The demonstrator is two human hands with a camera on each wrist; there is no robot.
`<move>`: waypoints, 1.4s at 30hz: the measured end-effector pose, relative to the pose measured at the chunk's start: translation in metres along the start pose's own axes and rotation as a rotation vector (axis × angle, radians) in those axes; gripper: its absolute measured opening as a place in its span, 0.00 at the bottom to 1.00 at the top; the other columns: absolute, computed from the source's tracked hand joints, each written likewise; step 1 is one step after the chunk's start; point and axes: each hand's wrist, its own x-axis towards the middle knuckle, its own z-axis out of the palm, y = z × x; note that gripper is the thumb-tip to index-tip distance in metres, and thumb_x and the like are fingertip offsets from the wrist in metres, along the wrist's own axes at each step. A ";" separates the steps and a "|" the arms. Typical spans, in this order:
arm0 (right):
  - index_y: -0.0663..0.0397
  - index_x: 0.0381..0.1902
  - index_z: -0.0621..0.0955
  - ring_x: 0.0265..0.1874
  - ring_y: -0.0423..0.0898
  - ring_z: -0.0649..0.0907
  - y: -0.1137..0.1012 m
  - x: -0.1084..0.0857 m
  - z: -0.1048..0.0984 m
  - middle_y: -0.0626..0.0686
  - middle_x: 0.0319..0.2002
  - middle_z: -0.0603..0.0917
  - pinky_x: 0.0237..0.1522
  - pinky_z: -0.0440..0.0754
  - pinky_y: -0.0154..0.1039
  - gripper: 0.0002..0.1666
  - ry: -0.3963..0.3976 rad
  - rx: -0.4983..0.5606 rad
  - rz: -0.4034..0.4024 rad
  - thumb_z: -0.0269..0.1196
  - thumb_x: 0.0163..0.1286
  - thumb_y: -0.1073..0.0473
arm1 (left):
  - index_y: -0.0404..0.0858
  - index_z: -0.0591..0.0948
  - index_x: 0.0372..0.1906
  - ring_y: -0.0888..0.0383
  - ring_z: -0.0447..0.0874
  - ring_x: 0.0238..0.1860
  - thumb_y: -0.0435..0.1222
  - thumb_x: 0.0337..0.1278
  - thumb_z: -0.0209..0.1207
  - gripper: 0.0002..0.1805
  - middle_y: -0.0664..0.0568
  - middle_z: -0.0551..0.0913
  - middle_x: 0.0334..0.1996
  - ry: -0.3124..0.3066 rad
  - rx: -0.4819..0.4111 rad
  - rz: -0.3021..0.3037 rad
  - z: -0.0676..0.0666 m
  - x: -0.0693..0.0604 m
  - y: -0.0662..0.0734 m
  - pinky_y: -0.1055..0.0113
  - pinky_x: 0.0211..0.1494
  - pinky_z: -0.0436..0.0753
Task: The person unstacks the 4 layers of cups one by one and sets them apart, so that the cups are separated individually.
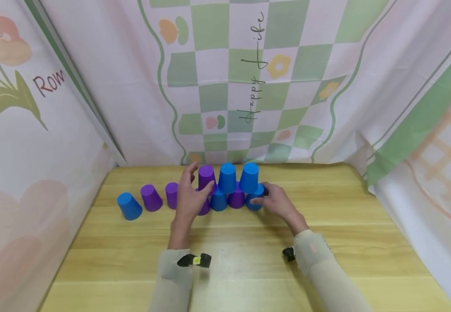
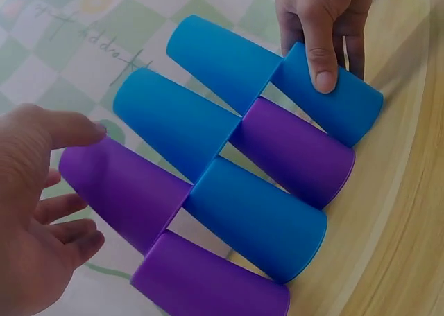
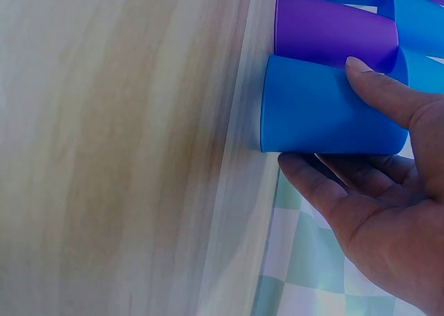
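Note:
Upside-down plastic cups stand in two tiers. The upper tier has a purple cup (image 1: 206, 178), a middle blue cup (image 1: 227, 178) and a right blue cup (image 1: 249, 178). Below them, purple and blue cups alternate, with a lower blue cup (image 3: 326, 108) at the right end. My left hand (image 1: 191, 196) is around the upper purple cup; its thumb lies at the cup, while the other fingers stand apart from it in the left wrist view. My right hand (image 1: 279, 200) holds the lower right blue cup, thumb in front and fingers at its far side.
Left of the stack, a blue cup (image 1: 129, 206), a purple cup (image 1: 151, 198) and another purple cup (image 1: 172, 195), partly hidden by my left hand, stand on the wooden table (image 1: 241, 268). A checkered curtain (image 1: 248, 86) hangs behind the table's back edge.

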 end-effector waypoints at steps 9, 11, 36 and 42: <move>0.63 0.63 0.79 0.53 0.59 0.86 0.002 0.000 0.002 0.63 0.57 0.86 0.59 0.85 0.60 0.30 -0.009 0.001 0.013 0.72 0.70 0.51 | 0.35 0.69 0.76 0.42 0.73 0.74 0.30 0.60 0.73 0.40 0.39 0.75 0.71 -0.018 0.015 -0.047 0.007 0.002 0.001 0.45 0.78 0.73; 0.63 0.63 0.79 0.53 0.59 0.86 0.002 0.000 0.002 0.63 0.57 0.86 0.58 0.86 0.59 0.30 -0.011 0.002 0.013 0.72 0.70 0.51 | 0.35 0.69 0.76 0.41 0.73 0.73 0.30 0.60 0.73 0.40 0.39 0.75 0.71 -0.021 0.015 -0.059 0.008 0.002 0.001 0.44 0.78 0.73; 0.63 0.63 0.79 0.54 0.59 0.86 0.001 0.002 0.001 0.63 0.57 0.86 0.59 0.85 0.59 0.31 -0.007 -0.005 0.009 0.72 0.70 0.51 | 0.37 0.71 0.73 0.39 0.79 0.68 0.27 0.62 0.70 0.35 0.38 0.79 0.67 -0.025 -0.017 -0.109 0.010 0.002 0.001 0.42 0.72 0.79; 0.62 0.62 0.79 0.53 0.58 0.86 0.001 0.002 0.001 0.63 0.56 0.86 0.58 0.86 0.59 0.30 -0.011 -0.005 0.014 0.72 0.70 0.50 | 0.36 0.71 0.73 0.39 0.79 0.68 0.26 0.63 0.69 0.35 0.38 0.79 0.66 -0.026 -0.022 -0.111 0.010 0.001 0.000 0.42 0.72 0.79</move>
